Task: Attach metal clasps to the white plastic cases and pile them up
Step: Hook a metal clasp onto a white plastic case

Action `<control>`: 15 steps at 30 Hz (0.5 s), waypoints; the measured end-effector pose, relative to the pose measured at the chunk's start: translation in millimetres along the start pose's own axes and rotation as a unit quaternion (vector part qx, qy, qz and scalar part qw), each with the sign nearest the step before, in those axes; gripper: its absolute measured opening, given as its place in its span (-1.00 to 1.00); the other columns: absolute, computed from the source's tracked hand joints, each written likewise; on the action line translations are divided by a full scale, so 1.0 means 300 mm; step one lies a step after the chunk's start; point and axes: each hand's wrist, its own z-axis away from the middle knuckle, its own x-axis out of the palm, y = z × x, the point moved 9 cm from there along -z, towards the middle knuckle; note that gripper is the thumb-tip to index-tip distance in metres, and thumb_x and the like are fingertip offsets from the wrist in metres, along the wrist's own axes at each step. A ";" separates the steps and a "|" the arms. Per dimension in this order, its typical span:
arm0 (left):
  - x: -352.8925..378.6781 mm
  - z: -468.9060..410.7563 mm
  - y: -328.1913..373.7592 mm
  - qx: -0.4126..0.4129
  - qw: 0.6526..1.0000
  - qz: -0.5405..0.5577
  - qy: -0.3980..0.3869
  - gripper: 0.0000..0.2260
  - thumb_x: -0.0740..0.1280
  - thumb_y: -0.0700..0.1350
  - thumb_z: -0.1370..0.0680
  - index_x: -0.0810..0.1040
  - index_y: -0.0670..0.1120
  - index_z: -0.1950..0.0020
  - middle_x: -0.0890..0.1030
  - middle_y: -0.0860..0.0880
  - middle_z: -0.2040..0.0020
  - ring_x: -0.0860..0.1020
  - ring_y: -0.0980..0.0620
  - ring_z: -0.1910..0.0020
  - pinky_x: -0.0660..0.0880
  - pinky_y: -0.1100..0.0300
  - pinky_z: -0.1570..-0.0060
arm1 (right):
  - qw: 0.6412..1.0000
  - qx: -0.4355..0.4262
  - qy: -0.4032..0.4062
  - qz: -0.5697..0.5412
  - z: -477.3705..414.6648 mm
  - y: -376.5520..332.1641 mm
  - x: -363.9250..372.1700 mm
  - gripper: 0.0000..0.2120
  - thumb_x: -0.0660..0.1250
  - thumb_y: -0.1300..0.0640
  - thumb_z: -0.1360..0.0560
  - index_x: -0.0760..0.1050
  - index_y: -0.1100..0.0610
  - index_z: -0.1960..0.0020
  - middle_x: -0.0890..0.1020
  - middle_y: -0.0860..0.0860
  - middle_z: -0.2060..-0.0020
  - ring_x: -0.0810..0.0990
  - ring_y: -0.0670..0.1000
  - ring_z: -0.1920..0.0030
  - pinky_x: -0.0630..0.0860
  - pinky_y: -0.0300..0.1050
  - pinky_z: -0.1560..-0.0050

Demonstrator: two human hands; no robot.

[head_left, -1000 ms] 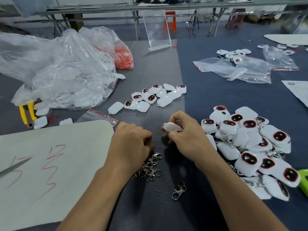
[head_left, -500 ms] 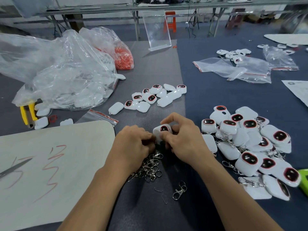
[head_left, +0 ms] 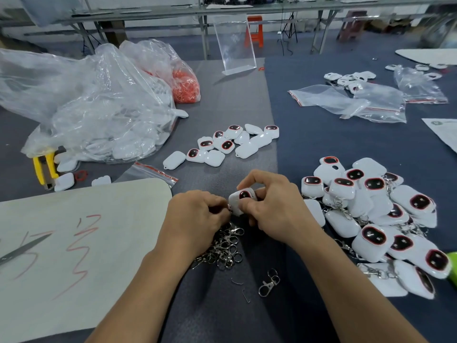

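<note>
Though edge-on a second ago, now turned window-up: white case (head_left: 243, 198) pinched in right hand (head_left: 272, 209) — left hand (head_left: 197, 214) drawn up against it, curled, cannot tell on what — just above clasp pile (head_left: 226, 246). Probably clipping begun.

Lighting: even, soft, overhead; moderately bright.
Faint shadows under hands (head_left: 269, 209) on tabletop (head_left: 321, 144); glare on plastic bags (head_left: 81, 100); wide-angle bending at edges; top right corner blurred.
</note>
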 end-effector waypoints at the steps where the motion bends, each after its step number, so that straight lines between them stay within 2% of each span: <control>1: -0.002 0.001 0.000 -0.002 1.000 -0.001 0.004 -0.80 0.34 0.12 -0.33 0.70 0.18 0.14 0.64 0.11 0.29 0.57 0.13 0.24 0.51 0.12 0.18 | 1.000 -0.002 0.000 0.004 0.000 -0.001 0.000 -0.83 0.44 0.22 -0.50 0.55 -0.04 0.08 0.67 -0.05 0.45 0.57 -0.11 0.53 0.45 -0.26 0.48; 5: -0.012 0.006 0.009 0.004 0.999 -0.026 0.018 -0.79 0.37 0.15 -0.34 0.71 0.14 0.14 0.65 0.10 0.31 0.57 0.08 0.26 0.51 0.10 0.22 | 1.000 0.004 0.001 0.001 0.005 0.007 0.015 -0.86 0.43 0.16 -0.48 0.54 -0.06 0.10 0.67 0.00 0.45 0.56 -0.11 0.55 0.48 -0.23 0.48; 9: -0.045 0.007 0.035 0.044 0.994 -0.069 0.068 -0.86 0.41 0.10 -0.33 0.70 0.08 0.27 0.56 0.10 0.46 0.48 0.06 0.38 0.35 0.17 0.36 | 0.995 0.040 0.013 -0.092 0.006 0.043 0.036 -0.86 0.42 0.21 -0.46 0.56 -0.02 0.09 0.68 0.09 0.43 0.61 0.04 0.52 0.49 -0.17 0.43; 11: -0.071 0.015 0.049 0.058 0.991 -0.062 0.105 -0.93 0.43 0.05 -0.32 0.69 0.10 0.30 0.53 0.12 0.48 0.47 0.08 0.39 0.31 0.19 0.28 | 0.985 0.060 0.015 -0.159 0.000 0.055 0.039 -0.86 0.42 0.25 -0.47 0.59 0.02 0.09 0.68 0.15 0.40 0.61 0.11 0.48 0.50 -0.09 0.39; 13: -0.083 0.022 0.042 0.046 0.992 -0.002 0.118 -0.95 0.44 0.03 -0.31 0.69 0.16 0.27 0.58 0.16 0.42 0.53 0.09 0.34 0.39 0.26 0.26 | 0.967 0.086 0.011 -0.238 -0.003 0.070 0.039 -0.86 0.41 0.32 -0.49 0.60 0.09 0.09 0.68 0.21 0.36 0.56 0.13 0.47 0.46 -0.10 0.45; 15: -0.077 0.019 0.014 0.012 0.989 0.107 0.099 -0.86 0.52 -0.03 -0.34 0.70 0.24 0.24 0.64 0.25 0.36 0.61 0.19 0.31 0.45 0.39 0.30 | 0.947 0.110 -0.001 -0.303 -0.003 0.077 0.038 -0.88 0.38 0.37 -0.51 0.60 0.18 0.07 0.64 0.23 0.36 0.52 0.08 0.50 0.39 -0.16 0.54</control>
